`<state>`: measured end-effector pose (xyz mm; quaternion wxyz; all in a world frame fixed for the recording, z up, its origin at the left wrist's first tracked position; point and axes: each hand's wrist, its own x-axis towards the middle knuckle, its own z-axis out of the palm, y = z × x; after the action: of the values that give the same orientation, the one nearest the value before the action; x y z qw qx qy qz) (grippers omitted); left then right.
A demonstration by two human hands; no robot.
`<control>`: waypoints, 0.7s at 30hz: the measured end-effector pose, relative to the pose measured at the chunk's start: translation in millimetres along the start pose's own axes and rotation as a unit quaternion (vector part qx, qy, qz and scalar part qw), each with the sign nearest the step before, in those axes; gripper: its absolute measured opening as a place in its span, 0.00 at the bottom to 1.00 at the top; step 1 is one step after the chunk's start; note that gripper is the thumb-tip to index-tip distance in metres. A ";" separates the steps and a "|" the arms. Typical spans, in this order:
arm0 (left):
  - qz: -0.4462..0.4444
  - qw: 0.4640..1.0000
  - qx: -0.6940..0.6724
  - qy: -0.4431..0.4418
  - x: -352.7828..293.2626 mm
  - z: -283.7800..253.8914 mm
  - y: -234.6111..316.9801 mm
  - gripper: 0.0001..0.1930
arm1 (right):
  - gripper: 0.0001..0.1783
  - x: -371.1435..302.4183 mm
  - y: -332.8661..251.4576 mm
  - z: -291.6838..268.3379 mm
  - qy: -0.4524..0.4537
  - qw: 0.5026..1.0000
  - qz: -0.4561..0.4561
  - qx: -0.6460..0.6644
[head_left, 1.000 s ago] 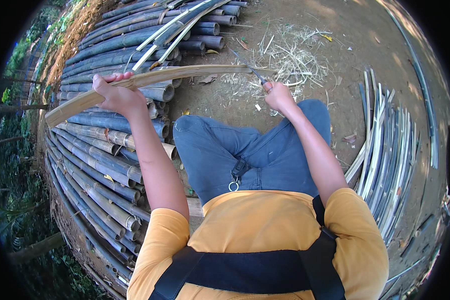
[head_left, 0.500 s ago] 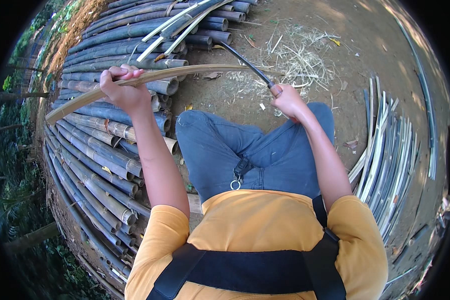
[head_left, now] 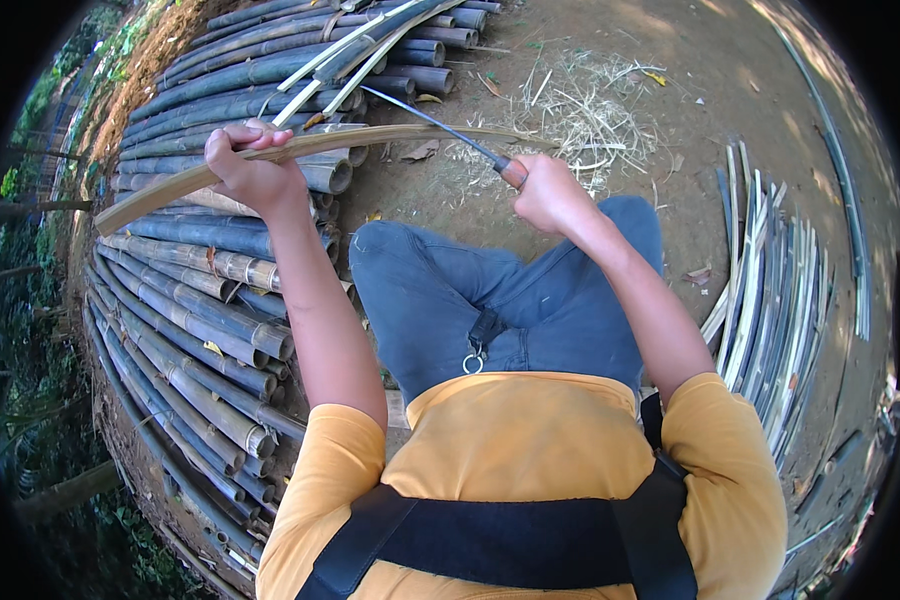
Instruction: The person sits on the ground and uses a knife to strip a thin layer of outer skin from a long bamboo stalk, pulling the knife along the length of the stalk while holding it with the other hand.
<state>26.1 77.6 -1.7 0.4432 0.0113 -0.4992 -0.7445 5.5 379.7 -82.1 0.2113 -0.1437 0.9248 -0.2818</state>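
My left hand point(head_left: 258, 172) is closed around a long split bamboo strip point(head_left: 370, 136), which slants from the lower left up across the front of me. The strip's thick end sticks out to the left of the hand, and its far end thins out near the shavings. In my right hand point(head_left: 555, 196) is a knife point(head_left: 432, 120) with a brown handle and a long thin blade. Its blade points up and left and crosses over the strip's right part. Whether the edge touches the strip I cannot tell.
Stacked bamboo poles point(head_left: 210, 315) fill the left side, with pale split strips point(head_left: 315, 75) lying on top. Curly shavings point(head_left: 595, 120) cover the ground ahead. On the right lies a bundle of thin bamboo strips point(head_left: 770, 285), with a long pole point(head_left: 838, 150) beyond it.
My right hand has moved left with the knife, and the blade has swung over so that its tip lies further left. The left hand and the strip have barely shifted.
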 end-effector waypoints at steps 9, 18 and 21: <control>0.011 0.999 0.005 -0.036 -12.6 26.1 8.1 0.19 | 0.10 -7.1 37.1 9.5 0.045 0.996 0.000 0.083; 0.034 0.996 0.021 -0.080 -10.3 42.3 12.7 0.20 | 0.08 -2.0 24.5 -1.3 0.053 0.993 0.026 0.104; 0.076 0.989 0.015 -0.126 -3.7 36.4 5.1 0.21 | 0.13 -11.8 12.3 -0.8 0.077 0.990 -0.040 0.108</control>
<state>15.0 106.2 18.8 0.4320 -0.1136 -0.5614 -0.6966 13.6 394.4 -85.0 0.1424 -0.1343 0.8961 -0.3984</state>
